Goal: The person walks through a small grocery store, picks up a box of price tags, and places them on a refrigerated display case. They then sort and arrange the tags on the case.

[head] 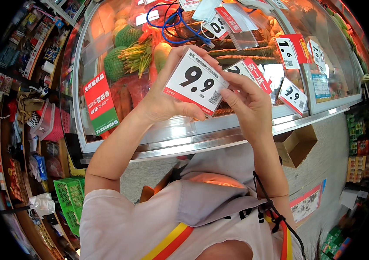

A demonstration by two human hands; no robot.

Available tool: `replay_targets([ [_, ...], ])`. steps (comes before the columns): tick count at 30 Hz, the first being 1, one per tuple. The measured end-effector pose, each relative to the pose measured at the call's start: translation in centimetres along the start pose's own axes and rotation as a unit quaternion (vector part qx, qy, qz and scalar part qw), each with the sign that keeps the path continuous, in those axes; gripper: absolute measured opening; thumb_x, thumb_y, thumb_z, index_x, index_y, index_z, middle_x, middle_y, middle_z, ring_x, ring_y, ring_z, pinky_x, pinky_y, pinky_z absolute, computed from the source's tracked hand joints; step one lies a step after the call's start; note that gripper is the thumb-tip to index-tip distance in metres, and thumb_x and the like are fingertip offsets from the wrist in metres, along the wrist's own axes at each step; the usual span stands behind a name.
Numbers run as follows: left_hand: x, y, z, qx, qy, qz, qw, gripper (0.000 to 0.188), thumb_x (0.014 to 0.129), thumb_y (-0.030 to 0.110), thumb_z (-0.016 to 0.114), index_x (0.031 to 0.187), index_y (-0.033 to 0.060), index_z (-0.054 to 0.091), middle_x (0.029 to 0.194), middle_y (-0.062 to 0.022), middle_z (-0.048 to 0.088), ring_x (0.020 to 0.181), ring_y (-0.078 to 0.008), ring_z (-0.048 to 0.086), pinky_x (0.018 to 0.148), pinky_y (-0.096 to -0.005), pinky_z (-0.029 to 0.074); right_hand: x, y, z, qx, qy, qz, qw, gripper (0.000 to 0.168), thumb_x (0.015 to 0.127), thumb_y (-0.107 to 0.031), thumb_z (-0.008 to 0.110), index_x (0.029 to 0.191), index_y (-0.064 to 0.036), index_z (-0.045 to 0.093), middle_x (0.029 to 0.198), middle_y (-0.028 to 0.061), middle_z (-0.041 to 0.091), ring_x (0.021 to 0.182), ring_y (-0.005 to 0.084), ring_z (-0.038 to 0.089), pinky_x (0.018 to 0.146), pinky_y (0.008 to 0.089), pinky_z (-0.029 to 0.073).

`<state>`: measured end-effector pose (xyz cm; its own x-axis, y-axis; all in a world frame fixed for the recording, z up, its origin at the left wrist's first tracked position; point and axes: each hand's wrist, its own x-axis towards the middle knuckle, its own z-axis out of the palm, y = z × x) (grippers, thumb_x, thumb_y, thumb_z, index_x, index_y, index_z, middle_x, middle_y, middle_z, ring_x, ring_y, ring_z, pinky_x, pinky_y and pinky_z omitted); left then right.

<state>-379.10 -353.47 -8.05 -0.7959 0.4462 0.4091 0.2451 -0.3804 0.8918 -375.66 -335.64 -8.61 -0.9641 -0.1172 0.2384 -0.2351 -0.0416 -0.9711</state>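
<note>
A white price card with a red lower band (192,84), in a clear plastic sleeve, is tilted above the glass top of a produce display case (217,130). Fingers behind it and thumb over its lower edge, my left hand (161,94) grips the card. My right hand (246,100) touches the card's right edge with its thumb and fingers; whether it also grips the card is unclear. Another price card (236,70) shows partly behind my right hand. A similar card (292,96) lies to its right, near the case's front rail. Carrots (125,97) and netted green melons (115,61) show through the glass.
Blue cable (174,40) lies coiled on the glass among more cards and empty sleeves. A red and green sign (101,102) is at the left. An open cardboard box (296,146) stands on the floor below right. Shelves, a pink basket (52,122) and green crates (69,201) are left.
</note>
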Motion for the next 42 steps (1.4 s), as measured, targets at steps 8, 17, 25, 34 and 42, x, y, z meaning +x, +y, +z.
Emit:
replay_targets([
  [8, 0.0, -0.2, -0.5, 0.029, 0.022, 0.008, 0.999, 0.099, 0.040, 0.014, 0.089, 0.121, 0.0107, 0.032, 0.114, -0.0071, 0.047, 0.109, -0.0193, 0.049, 0.091, -0.0357, 0.046, -0.1, -0.8, -0.4, -0.167, -0.002, -0.116, 0.979, 0.034, 0.079, -0.004, 0.060, 0.113, -0.006, 0.057, 0.098, 0.0101, 0.058, 0.075, 0.0141, 0.057, 0.067, 0.0238, 0.047],
  [17, 0.0, 0.0, -0.2, 0.053, 0.077, -0.007, 0.996, 0.100, 0.036, 0.040, 0.089, 0.115, 0.0115, 0.035, 0.104, -0.0067, 0.049, 0.101, -0.0207, 0.054, 0.085, -0.0369, 0.050, 0.1, -2.5, -1.2, 0.104, -0.053, 0.081, 0.990, 0.024, 0.085, -0.009, 0.056, 0.106, 0.002, 0.060, 0.086, 0.0022, 0.059, 0.070, 0.0081, 0.052, 0.060, 0.0200, 0.042],
  [25, 0.0, 0.2, -1.0, 0.054, -0.005, -0.006, 0.999, 0.094, 0.036, 0.048, 0.087, 0.107, 0.0098, 0.039, 0.098, -0.0067, 0.052, 0.094, -0.0208, 0.058, 0.081, -0.0354, 0.051, 1.1, -1.4, -2.5, 0.259, -0.194, 0.197, 0.925, 0.023, 0.081, -0.012, 0.062, 0.100, 0.002, 0.063, 0.084, 0.0029, 0.061, 0.067, 0.0069, 0.050, 0.059, 0.0196, 0.040],
  [34, -0.3, 0.1, -0.9, -0.019, -0.077, -0.012, 0.997, 0.100, 0.037, 0.030, 0.091, 0.117, 0.0075, 0.036, 0.105, -0.0033, 0.048, 0.101, -0.0151, 0.051, 0.084, -0.0292, 0.046, 1.1, -1.3, -2.5, 0.188, -0.200, 0.178, 0.945, 0.019, 0.081, -0.010, 0.061, 0.095, 0.002, 0.063, 0.085, 0.0042, 0.062, 0.069, 0.0084, 0.051, 0.060, 0.0204, 0.041],
  [42, -0.5, 0.8, -1.2, -0.064, -0.051, -0.003, 0.997, 0.092, 0.055, 0.014, 0.084, 0.128, 0.0102, 0.028, 0.120, -0.0099, 0.045, 0.112, -0.0236, 0.047, 0.082, -0.0361, 0.048, 5.0, -1.7, -10.0, -0.216, 0.381, -0.200, 0.876, 0.018, 0.089, -0.011, 0.052, 0.101, -0.003, 0.061, 0.072, -0.0020, 0.054, 0.059, 0.0030, 0.043, 0.053, 0.0200, 0.037],
])
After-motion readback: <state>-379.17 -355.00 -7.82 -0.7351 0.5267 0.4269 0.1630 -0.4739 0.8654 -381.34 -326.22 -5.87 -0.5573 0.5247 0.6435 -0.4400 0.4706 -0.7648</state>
